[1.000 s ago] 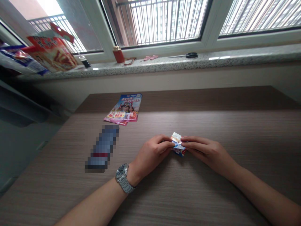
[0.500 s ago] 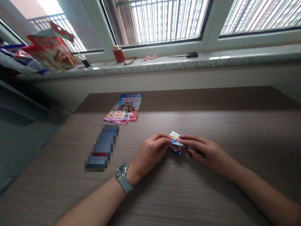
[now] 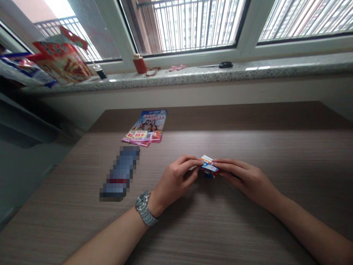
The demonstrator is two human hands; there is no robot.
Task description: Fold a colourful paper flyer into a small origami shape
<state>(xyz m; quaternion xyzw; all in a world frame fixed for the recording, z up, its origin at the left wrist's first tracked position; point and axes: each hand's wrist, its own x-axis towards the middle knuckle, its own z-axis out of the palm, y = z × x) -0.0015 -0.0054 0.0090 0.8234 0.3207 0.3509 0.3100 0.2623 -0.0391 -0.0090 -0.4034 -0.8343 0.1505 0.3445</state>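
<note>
A small folded piece of printed paper (image 3: pixel 210 168), blue, white and red, is held between my two hands over the wooden table. My left hand (image 3: pixel 180 175), with a metal watch at the wrist, pinches its left side between fingers and thumb. On the other side, the fingers of my right hand (image 3: pixel 246 176) press against the paper's right edge, the thumb below. The paper's underside and parts of its edges are hidden by my fingertips.
Colourful flyers (image 3: pixel 149 127) lie in a stack at the table's back left. Nearer me is a pixelated dark blue object (image 3: pixel 121 173). Scissors (image 3: pixel 224 65), a red container (image 3: pixel 139 64) and food packets (image 3: pixel 66 60) stand or lie along the windowsill (image 3: pixel 176 76).
The folded paper has tilted and moved slightly right, so its front panel shows less and a white printed strip shows on top. My fingers have shifted with it.
</note>
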